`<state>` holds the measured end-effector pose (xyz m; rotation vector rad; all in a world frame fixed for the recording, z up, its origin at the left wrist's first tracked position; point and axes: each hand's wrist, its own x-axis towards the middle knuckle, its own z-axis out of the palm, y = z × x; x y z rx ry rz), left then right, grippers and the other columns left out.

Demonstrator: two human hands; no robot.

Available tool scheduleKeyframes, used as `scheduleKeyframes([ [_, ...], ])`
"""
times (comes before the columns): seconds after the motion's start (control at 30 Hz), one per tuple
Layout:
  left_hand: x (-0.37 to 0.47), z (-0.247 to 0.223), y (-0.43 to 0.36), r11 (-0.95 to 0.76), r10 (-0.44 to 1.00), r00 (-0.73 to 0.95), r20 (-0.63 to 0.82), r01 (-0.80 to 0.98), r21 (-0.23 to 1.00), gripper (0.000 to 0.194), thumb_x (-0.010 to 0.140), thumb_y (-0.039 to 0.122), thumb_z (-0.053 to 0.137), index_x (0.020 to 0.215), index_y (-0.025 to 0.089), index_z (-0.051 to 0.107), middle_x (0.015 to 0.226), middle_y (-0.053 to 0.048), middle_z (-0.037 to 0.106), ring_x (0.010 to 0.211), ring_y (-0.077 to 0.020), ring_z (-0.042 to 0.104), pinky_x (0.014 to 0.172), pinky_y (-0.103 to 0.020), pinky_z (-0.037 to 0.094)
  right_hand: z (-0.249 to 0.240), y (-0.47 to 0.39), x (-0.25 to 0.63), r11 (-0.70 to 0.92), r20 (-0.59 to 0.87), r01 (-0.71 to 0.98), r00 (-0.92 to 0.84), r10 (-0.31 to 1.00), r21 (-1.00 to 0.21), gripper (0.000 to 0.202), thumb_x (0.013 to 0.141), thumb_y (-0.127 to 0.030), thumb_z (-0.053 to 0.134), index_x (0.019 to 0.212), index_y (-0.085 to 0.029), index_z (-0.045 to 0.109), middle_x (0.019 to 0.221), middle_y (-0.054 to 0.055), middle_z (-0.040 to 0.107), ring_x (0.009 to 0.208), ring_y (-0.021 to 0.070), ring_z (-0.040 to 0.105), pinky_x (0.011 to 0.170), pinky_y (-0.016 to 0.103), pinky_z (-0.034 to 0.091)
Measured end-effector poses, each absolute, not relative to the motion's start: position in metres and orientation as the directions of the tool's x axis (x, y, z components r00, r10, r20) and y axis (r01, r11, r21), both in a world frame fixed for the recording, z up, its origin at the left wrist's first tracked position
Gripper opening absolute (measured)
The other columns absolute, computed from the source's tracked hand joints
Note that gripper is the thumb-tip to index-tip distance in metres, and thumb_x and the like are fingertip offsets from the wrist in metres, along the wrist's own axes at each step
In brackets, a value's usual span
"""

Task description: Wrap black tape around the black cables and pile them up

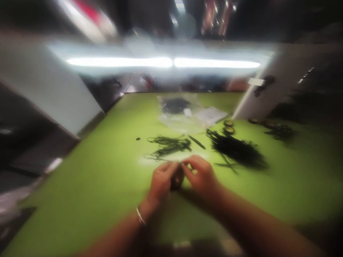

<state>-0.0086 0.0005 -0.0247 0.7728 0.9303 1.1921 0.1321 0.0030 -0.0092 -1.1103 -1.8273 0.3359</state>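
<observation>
Near the middle of the green table, my left hand (160,180) grips a dark round roll of tape (177,179) standing on edge, its fingers closed around the side. My right hand (201,175) pinches with thumb and index finger at the top of the roll, where the tape's end seems to be; the pinched bit is too small to make out. Just beyond the hands lies a loose bundle of thin black cords (171,144). A dark slim tool (197,142) rests to the right of that bundle.
A thick bundle of black cords (237,148) lies on the right. Behind it are small tape rolls (229,126). Further back sit a clear plastic bag (175,107) with dark contents and a white paper (211,115). Upright side panels (53,82) and a lit tube lamp (120,62) frame the table.
</observation>
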Motion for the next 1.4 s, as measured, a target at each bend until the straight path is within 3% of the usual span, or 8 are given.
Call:
scheduleKeyframes([
  [0.17, -0.008, -0.026, 0.002, 0.254, 0.965, 0.161, -0.207, -0.387, 0.886, 0.041, 0.079, 0.048, 0.067, 0.057, 0.016, 0.052, 0.042, 0.004, 0.047, 0.038, -0.0076, 0.04, 0.04, -0.021, 0.031, -0.015, 0.008, 0.135, 0.682, 0.745, 0.647, -0.257, 0.616, -0.341, 0.014, 0.086, -0.012, 0.054, 0.077, -0.021, 0.06, 0.07, 0.003, 0.059, 0.072, 0.0175, 0.05, 0.07, 0.031, 0.044],
  [0.43, -0.012, -0.025, 0.007, 0.307, 0.951, 0.151, -0.271, -0.328, 0.893, 0.043, 0.072, 0.052, 0.071, 0.058, 0.016, 0.05, 0.042, 0.003, 0.049, 0.037, -0.0081, 0.042, 0.038, -0.021, 0.032, -0.013, 0.014, 0.148, 0.777, 0.723, 0.628, -0.56, 0.405, 0.052, 0.018, 0.091, -0.011, 0.051, 0.09, -0.02, 0.066, 0.075, 0.003, 0.064, 0.078, 0.0166, 0.053, 0.077, 0.031, 0.042],
  [0.53, -0.012, -0.024, 0.008, 0.309, 0.95, 0.152, -0.274, -0.307, 0.9, 0.041, 0.073, 0.045, 0.072, 0.056, 0.017, 0.048, 0.04, 0.004, 0.047, 0.035, -0.0071, 0.039, 0.037, -0.02, 0.029, -0.014, 0.015, 0.149, 0.784, 0.709, 0.621, -0.553, 0.437, 0.002, 0.018, 0.091, -0.012, 0.051, 0.092, -0.021, 0.067, 0.077, 0.003, 0.065, 0.079, 0.0166, 0.054, 0.077, 0.032, 0.043],
  [0.73, -0.009, -0.015, 0.006, 0.218, 0.975, 0.109, -0.194, -0.31, 0.925, 0.032, 0.077, 0.041, 0.069, 0.067, 0.013, 0.059, 0.04, 0.005, 0.044, 0.036, -0.0051, 0.034, 0.038, -0.018, 0.025, -0.001, 0.02, 0.162, 0.624, 0.659, 0.464, -0.109, 0.744, -0.629, 0.016, 0.091, -0.022, 0.054, 0.099, -0.022, 0.068, 0.095, 0.006, 0.066, 0.091, 0.0183, 0.061, 0.082, 0.034, 0.05],
  [0.83, -0.007, -0.013, 0.004, 0.19, 0.982, 0.067, -0.178, -0.245, 0.951, 0.031, 0.077, 0.041, 0.069, 0.068, 0.013, 0.061, 0.041, 0.005, 0.044, 0.037, -0.0051, 0.033, 0.038, -0.018, 0.023, 0.002, 0.02, 0.164, 0.522, 0.557, 0.445, -0.059, 0.828, -0.728, 0.014, 0.09, -0.022, 0.055, 0.088, -0.021, 0.068, 0.086, 0.004, 0.067, 0.084, 0.0175, 0.062, 0.08, 0.033, 0.05],
  [1.1, -0.003, -0.007, -0.002, 0.1, 0.995, 0.009, -0.1, -0.183, 0.978, 0.026, 0.07, 0.038, 0.076, 0.065, 0.015, 0.064, 0.043, 0.003, 0.05, 0.04, -0.0069, 0.039, 0.039, -0.019, 0.026, -0.016, 0.007, 0.143, 0.621, 0.623, 0.629, -0.264, 0.736, -0.467, 0.012, 0.086, -0.015, 0.056, 0.079, -0.02, 0.064, 0.074, 0.003, 0.062, 0.072, 0.0165, 0.054, 0.069, 0.031, 0.044],
  [1.27, -0.005, -0.009, 0.001, 0.207, 0.972, 0.151, -0.18, -0.189, 0.96, 0.046, 0.077, 0.047, 0.067, 0.049, 0.015, 0.051, 0.041, 0.0, 0.048, 0.036, -0.0071, 0.039, 0.037, -0.02, 0.026, -0.014, 0.009, 0.143, 0.659, 0.701, 0.737, -0.389, 0.598, -0.153, 0.023, 0.088, -0.013, 0.05, 0.067, -0.019, 0.055, 0.067, 0.004, 0.053, 0.073, 0.0184, 0.046, 0.071, 0.033, 0.041],
  [1.4, -0.01, -0.013, 0.007, 0.338, 0.929, 0.25, -0.274, -0.266, 0.903, 0.046, 0.078, 0.051, 0.065, 0.052, 0.015, 0.053, 0.042, 0.0, 0.049, 0.036, -0.0083, 0.041, 0.037, -0.021, 0.029, -0.009, 0.01, 0.147, 0.713, 0.715, 0.699, -0.474, 0.513, -0.048, 0.022, 0.091, -0.011, 0.046, 0.074, -0.019, 0.059, 0.069, 0.004, 0.055, 0.075, 0.0182, 0.046, 0.076, 0.033, 0.041],
])
